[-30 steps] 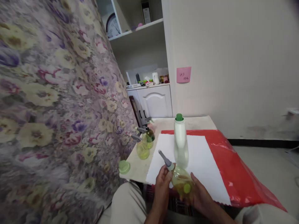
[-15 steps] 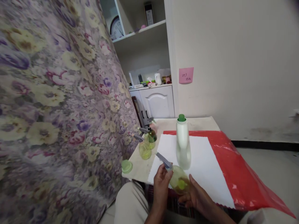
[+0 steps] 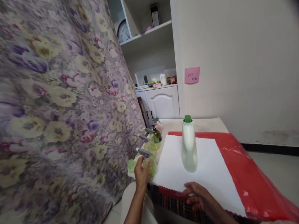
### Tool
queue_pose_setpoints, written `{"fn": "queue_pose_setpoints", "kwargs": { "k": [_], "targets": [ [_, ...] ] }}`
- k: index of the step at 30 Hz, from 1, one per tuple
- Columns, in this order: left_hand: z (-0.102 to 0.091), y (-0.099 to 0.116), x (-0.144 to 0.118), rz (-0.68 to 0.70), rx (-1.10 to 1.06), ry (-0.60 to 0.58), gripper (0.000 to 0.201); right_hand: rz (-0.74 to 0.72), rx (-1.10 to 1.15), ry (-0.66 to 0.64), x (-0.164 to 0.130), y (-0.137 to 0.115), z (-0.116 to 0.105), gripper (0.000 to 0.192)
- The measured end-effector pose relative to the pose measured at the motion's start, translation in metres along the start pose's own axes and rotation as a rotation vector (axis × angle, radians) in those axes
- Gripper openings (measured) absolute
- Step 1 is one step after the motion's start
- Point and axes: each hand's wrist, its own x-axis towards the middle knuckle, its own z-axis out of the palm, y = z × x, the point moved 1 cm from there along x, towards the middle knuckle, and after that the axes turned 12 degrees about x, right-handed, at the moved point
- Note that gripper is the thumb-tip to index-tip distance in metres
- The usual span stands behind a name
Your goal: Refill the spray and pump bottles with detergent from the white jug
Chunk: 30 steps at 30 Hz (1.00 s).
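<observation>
My left hand (image 3: 142, 171) grips a clear spray bottle (image 3: 153, 168) with a grey trigger head by its neck, at the table's left side. The bottle stands upright or nearly so; whether its base touches the table is hidden. Just left of it is a light green cap (image 3: 131, 165). My right hand (image 3: 197, 194) hovers over the near edge of the white sheet (image 3: 168, 168), fingers apart and holding nothing. Beyond it, a tall pale green bottle (image 3: 189, 149) with a green spout (image 3: 187, 118) stands uncapped on the sheet.
Behind the held bottle, several more spray bottles line the table's left edge, among them a dark one (image 3: 157, 135). Red plastic (image 3: 230, 155) lies under the sheet. A floral curtain (image 3: 70, 109) hangs close on the left. A white cabinet (image 3: 164, 101) stands behind the table.
My left hand has carried the spray bottle from in front of me to the table's left side. My right hand has let go of its base. The view has shifted slightly left.
</observation>
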Motion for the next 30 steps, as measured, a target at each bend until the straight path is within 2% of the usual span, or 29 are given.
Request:
{"fn": "queue_pose_setpoints", "kwargs": {
  "k": [5,18,30],
  "targets": [
    [0.004,-0.017,0.019,0.023,0.074,0.019,0.043,0.005,-0.009,-0.003,0.003,0.001,-0.002,0.036],
    [0.010,-0.035,0.033,0.076,0.206,0.009,0.045,0.027,-0.007,-0.015,0.004,0.001,-0.002,0.033],
    [0.012,-0.045,0.024,0.098,0.271,0.000,0.054,0.036,-0.058,0.028,0.000,-0.003,0.003,0.041]
  ]
}}
